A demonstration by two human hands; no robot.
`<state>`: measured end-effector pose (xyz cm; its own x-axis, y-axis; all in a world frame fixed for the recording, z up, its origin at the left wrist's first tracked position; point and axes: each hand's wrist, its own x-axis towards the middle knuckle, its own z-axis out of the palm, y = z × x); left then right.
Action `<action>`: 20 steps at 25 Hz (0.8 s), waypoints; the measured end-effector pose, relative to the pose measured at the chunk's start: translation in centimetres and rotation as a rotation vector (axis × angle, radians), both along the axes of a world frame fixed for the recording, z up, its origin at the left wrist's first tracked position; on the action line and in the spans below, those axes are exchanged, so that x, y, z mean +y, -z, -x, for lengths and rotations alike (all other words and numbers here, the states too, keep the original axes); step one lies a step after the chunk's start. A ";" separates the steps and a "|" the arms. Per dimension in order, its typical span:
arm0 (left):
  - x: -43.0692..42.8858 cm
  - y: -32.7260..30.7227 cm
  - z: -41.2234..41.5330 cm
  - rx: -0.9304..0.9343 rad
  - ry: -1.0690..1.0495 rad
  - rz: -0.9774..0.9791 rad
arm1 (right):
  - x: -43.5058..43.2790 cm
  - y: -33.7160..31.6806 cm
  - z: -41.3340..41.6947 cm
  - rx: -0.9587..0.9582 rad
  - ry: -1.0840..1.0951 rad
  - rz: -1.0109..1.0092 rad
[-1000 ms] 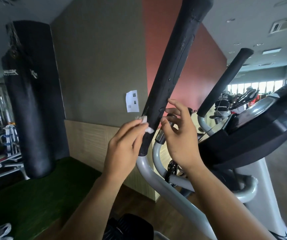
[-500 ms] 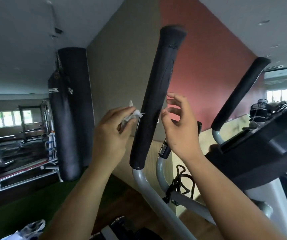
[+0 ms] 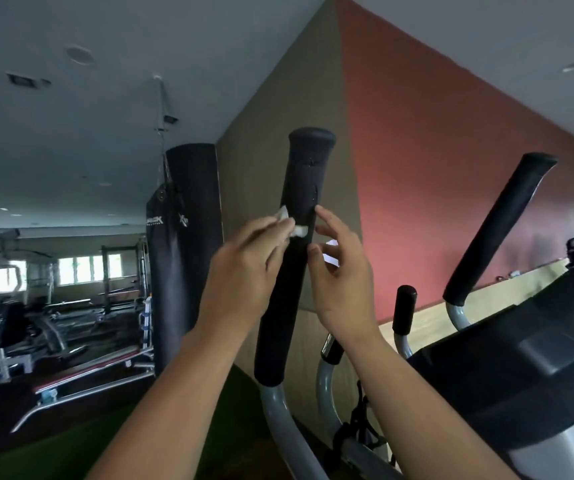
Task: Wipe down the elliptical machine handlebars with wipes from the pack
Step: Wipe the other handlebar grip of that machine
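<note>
I was in the wiping step, working on the tall black foam handlebar (image 3: 308, 174) that stood in the middle of the frame. My left hand (image 3: 244, 268) pinched a small crumpled white wipe (image 3: 294, 227) between thumb and fingertips and pressed it against the left face of the grip, a little above its midpoint. My right hand (image 3: 341, 282) was on the grip's other side, holding nothing, its fingers loosely bent and parted, with forefinger and thumb tips at the grip's right edge. I could not tell whether they touched it or only came just beside it. The pack was nowhere in view. By my judgement the task was only partly done: the second handlebar (image 3: 500, 226), right of centre, had no hand near it. The next move, I judged, called for running the wipe up toward the capped top and round the far side, the right hand steadying the bar so it would not swing away, then crossing to the second handlebar.
</note>
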<state>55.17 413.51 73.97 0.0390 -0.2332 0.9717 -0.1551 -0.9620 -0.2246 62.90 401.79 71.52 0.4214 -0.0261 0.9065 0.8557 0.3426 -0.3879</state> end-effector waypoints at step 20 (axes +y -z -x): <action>1.1 6.8 -0.8 0.028 -0.082 0.137 | 0.5 0.6 -2.1 0.001 -0.136 -0.005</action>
